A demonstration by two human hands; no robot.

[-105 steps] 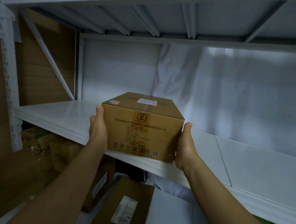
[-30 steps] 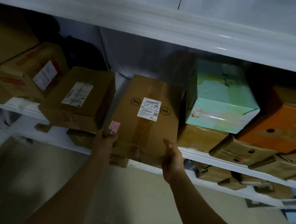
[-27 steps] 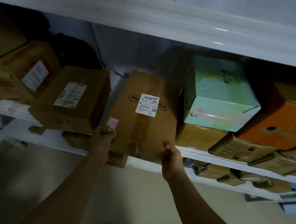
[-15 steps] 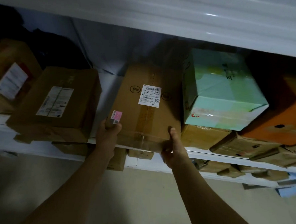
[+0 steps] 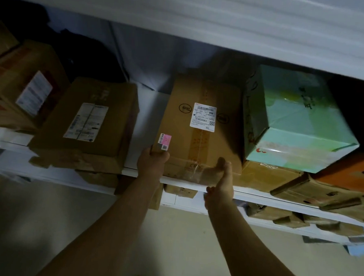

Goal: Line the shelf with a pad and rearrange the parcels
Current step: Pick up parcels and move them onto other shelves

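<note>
1. We see the brown box [image 5: 183,138] lying flat on the shelf [image 5: 148,119], its near edge at the shelf's front lip.
2. It carries a white label [image 5: 203,117] on top and a pink sticker [image 5: 165,140] by the near left corner.
3. The left hand [image 5: 152,163] grips that near left corner, fingers curled over it just under the sticker.
4. The right hand [image 5: 222,184] sits at the near right of the box's front face, thumb [image 5: 221,164] raised against the cardboard. It is blurred, and we cannot tell whether it clasps the box or only presses it.
5. A green box [image 5: 293,122] stands just beside the brown box on the right, stacked on a low carton [image 5: 265,174].
6. An orange box [image 5: 352,174] shows at the far right edge.
7. A wide flat box [image 5: 93,122] with 1 long label lies to the left, with a strip of bare white shelf between it and the brown box.
8. An upper shelf [image 5: 204,18] crosses the top of the view, white and ribbed along its front.
9. More cartons sit on a lower tier below, and pale floor [image 5: 87,228] lies beneath both forearms.
</note>
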